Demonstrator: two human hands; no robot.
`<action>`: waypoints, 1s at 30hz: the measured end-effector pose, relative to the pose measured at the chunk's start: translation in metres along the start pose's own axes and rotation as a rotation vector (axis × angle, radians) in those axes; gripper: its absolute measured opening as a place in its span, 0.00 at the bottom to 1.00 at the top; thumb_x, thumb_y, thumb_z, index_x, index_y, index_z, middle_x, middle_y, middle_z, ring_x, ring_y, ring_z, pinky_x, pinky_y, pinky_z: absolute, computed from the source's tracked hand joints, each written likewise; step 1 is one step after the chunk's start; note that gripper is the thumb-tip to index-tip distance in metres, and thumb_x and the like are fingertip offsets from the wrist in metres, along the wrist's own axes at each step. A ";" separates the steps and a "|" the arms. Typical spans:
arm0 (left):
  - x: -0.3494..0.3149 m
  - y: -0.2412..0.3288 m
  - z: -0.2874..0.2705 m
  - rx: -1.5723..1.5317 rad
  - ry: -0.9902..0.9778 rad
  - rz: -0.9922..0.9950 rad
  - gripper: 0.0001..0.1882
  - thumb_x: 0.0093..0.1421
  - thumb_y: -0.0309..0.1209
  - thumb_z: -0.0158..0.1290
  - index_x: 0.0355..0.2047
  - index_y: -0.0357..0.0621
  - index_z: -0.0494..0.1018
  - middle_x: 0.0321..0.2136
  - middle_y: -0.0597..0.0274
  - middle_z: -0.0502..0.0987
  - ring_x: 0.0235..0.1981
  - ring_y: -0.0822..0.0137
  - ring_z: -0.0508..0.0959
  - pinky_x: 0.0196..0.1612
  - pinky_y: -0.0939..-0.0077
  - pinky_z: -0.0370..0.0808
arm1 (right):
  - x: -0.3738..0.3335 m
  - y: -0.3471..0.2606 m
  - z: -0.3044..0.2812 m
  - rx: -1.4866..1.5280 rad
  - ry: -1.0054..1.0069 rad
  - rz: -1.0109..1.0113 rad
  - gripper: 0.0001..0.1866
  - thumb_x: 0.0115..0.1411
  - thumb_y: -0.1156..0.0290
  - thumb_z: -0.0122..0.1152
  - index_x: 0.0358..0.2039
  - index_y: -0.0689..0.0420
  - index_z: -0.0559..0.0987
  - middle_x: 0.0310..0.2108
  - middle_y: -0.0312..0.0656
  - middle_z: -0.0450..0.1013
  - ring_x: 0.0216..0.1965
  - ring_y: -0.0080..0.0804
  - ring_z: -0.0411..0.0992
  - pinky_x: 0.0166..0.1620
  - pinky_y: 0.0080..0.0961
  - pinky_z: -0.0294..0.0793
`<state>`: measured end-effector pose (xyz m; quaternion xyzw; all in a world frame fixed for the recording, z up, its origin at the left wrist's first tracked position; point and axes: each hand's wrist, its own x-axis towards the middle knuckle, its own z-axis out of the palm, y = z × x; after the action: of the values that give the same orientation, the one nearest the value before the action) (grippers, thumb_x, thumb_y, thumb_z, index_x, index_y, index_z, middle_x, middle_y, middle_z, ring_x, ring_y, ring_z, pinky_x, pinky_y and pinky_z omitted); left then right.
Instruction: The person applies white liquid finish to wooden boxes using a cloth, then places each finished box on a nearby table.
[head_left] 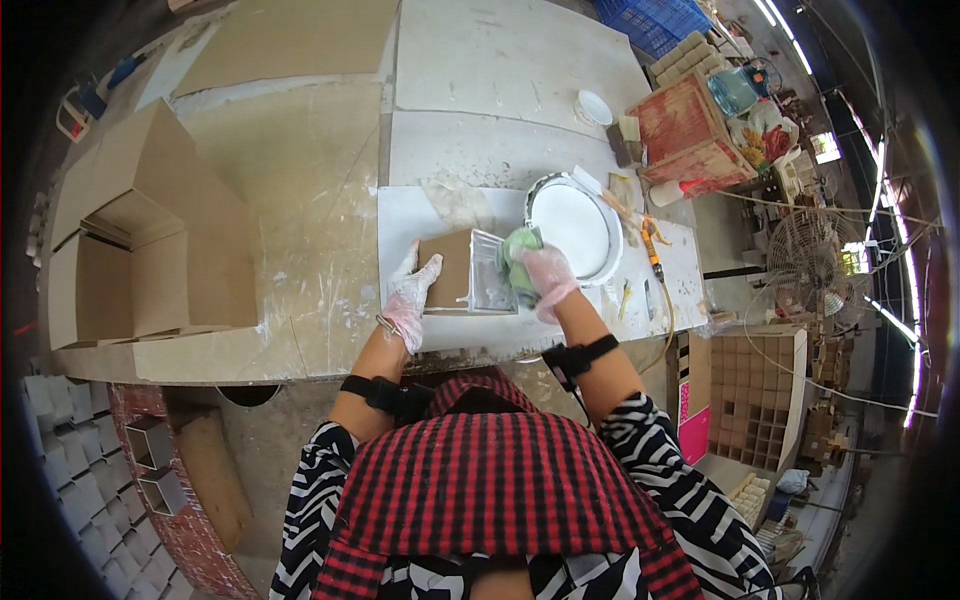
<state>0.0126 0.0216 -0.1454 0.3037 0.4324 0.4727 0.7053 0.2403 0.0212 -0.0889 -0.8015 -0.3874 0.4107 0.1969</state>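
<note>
On the worktable in front of me stands a small brown cardboard box point(447, 268), its right side smeared with a wet whitish coating. My left hand point(408, 297), in a thin, white-stained glove, grips the box by its left side. My right hand point(550, 277), gloved too, is closed around a green cloth or sponge point(521, 262) beside the coated side of the box. Whether the green thing touches the box cannot be made out clearly. Just beyond the right hand sits a round tub point(574, 230) of white paste or glue, with a brush point(618, 208) at its rim.
Larger cardboard boxes point(150, 230) stand on the table's left. An orange-handled corded tool point(653, 255) lies right of the tub. Farther back are a white bowl point(593, 108) and a reddish wooden crate point(690, 130). A standing fan point(815, 255) is off to the right.
</note>
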 end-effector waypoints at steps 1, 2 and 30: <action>-0.001 0.000 0.000 -0.035 0.018 -0.002 0.32 0.57 0.27 0.55 0.59 0.30 0.54 0.48 0.56 0.70 0.45 0.72 0.71 0.49 0.81 0.67 | 0.013 0.002 0.005 0.057 0.044 0.015 0.17 0.52 0.63 0.61 0.38 0.63 0.77 0.30 0.43 0.75 0.31 0.30 0.71 0.35 0.28 0.70; -0.002 -0.001 0.002 -0.070 0.036 -0.004 0.33 0.57 0.27 0.55 0.59 0.30 0.54 0.48 0.56 0.70 0.45 0.72 0.71 0.49 0.81 0.67 | 0.022 0.008 0.009 0.079 0.056 0.024 0.17 0.52 0.63 0.61 0.38 0.63 0.77 0.30 0.43 0.75 0.31 0.30 0.71 0.35 0.28 0.70; -0.009 -0.010 0.023 -0.140 0.111 0.022 0.30 0.55 0.24 0.56 0.57 0.31 0.58 0.45 0.59 0.72 0.42 0.72 0.73 0.46 0.82 0.71 | -0.042 -0.034 -0.005 -0.547 0.145 0.008 0.32 0.50 0.46 0.51 0.41 0.65 0.75 0.38 0.60 0.73 0.43 0.53 0.71 0.48 0.37 0.69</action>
<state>0.0353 0.0088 -0.1408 0.2315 0.4336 0.5255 0.6944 0.2136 0.0095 -0.0428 -0.8537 -0.4656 0.2332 -0.0013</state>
